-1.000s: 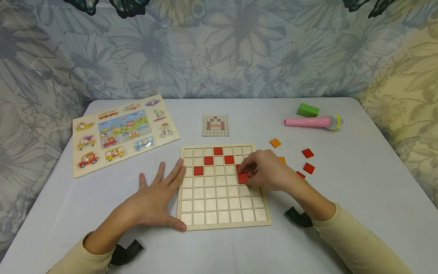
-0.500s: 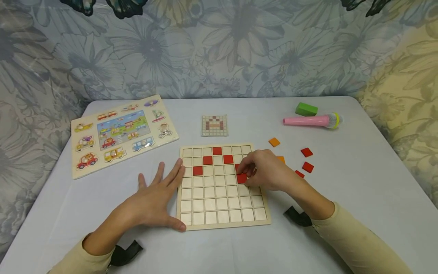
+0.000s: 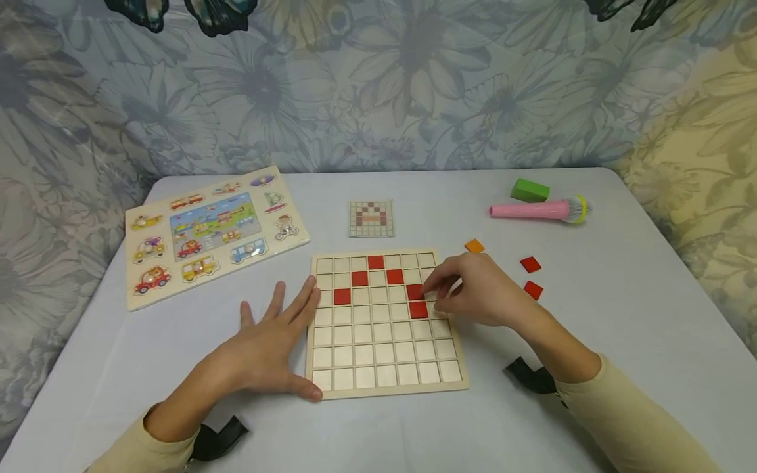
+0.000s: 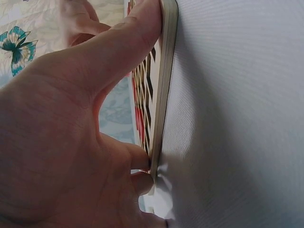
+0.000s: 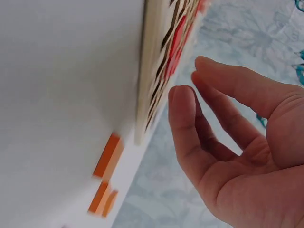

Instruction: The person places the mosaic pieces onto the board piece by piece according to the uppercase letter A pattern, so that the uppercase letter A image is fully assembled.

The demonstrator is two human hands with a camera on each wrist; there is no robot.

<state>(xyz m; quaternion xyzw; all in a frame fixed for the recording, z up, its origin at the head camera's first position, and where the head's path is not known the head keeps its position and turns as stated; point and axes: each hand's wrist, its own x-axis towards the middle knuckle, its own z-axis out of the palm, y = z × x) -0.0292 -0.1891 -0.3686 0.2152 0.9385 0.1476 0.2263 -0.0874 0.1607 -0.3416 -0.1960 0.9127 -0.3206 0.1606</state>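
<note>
From the grid board [image 3: 386, 355], six o'clock offers passage across the worktop [image 3: 355, 433]; left grip [image 3: 269, 348] blocks nine, picture card [image 3: 370, 219] twelve, right grip [image 3: 481, 289] between two and three.

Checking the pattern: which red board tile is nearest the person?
The red tile directly below another; other red tiles on the board lie in farther rows.

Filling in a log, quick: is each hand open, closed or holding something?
Left hand: open, touching the grid board.
Right hand: open, holding nothing.
</note>
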